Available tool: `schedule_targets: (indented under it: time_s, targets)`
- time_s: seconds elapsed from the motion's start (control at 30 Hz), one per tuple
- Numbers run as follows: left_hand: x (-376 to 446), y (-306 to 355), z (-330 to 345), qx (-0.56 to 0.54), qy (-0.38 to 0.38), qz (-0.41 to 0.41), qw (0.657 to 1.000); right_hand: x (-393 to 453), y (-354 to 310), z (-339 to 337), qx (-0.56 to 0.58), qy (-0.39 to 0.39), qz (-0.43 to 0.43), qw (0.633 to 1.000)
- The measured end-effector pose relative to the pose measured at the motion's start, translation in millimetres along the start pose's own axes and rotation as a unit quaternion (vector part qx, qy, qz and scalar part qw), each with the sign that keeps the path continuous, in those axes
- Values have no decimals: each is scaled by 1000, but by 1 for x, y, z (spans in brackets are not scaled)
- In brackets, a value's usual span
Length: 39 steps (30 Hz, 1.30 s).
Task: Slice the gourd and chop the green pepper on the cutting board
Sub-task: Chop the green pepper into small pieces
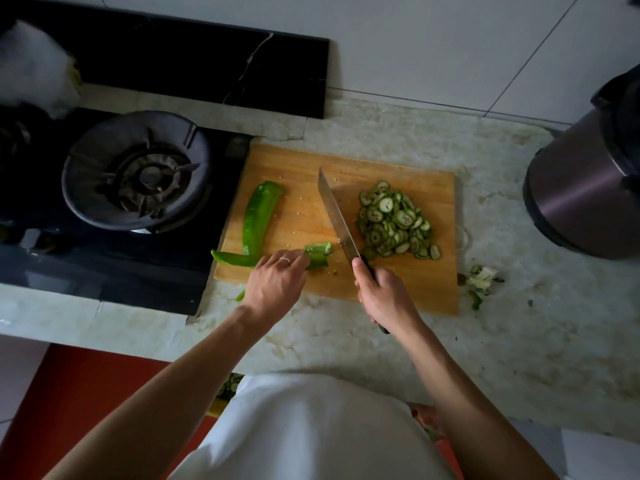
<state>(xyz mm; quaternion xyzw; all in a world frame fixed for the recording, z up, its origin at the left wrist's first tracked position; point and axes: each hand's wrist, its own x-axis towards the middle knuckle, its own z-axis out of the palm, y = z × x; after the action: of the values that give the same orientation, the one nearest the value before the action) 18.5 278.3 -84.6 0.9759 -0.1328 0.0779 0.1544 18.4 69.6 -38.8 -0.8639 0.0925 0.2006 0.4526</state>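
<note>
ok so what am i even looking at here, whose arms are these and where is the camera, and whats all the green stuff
There is no machine here: a person is cooking, and one camera worn on their head looks down at their own arms. A wooden board lies on the counter beside a gas stove. The right hand grips a knife, its blade on the board. The left hand holds a short piece of pepper with its fingers. A long pepper half waits at the left of the board. The pile at the right is gourd slices, already cut. Scraps lie off the board, and a metal cooker stands at the far right.
</note>
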Motion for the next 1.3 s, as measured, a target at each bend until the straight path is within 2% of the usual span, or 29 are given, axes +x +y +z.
schedule_targets:
  time_s: [0.13,0.27,0.37,0.53,0.67,0.77,0.83,0.9,1.03,1.1,1.2,1.23,1.3]
  targets:
    - [4,2,-2,-15,3,-22,1000,-1,0,0,2,-3,-2,1000]
    - [13,0,-7,-128,-27,-89,987,-1,2,-1,0,-3,-6,1000]
    - [24,-4,-13,-179,-20,-123,976,-1,0,-2,-3,10,-13,1000]
    - [56,-7,-21,-156,10,-122,980,4,-4,-4,-14,32,-20,999]
    - [66,-5,-13,-100,-22,-110,989,3,-3,-4,-22,26,-12,999]
    - [49,5,-8,-71,-14,-69,995,0,2,-6,-24,27,-14,999]
    - [35,13,-6,-53,-45,-39,997,-1,4,-7,-17,29,-11,999]
    - [28,15,-4,-44,-68,-41,996,0,4,-6,-8,23,-9,1000]
    - [34,10,-3,-13,-57,-49,997,1,5,-5,-5,21,-13,1000]
    - [39,8,-6,-51,-43,-68,995,3,4,-6,-10,13,-13,1000]
    - [51,9,-10,-192,0,-136,972,7,1,-11,-25,5,-9,1000]
    - [55,9,-10,-210,7,-149,966,10,-1,-13,-29,4,-8,1000]
    - [62,9,-6,-166,4,-144,975,14,-6,-17,-40,1,-9,999]
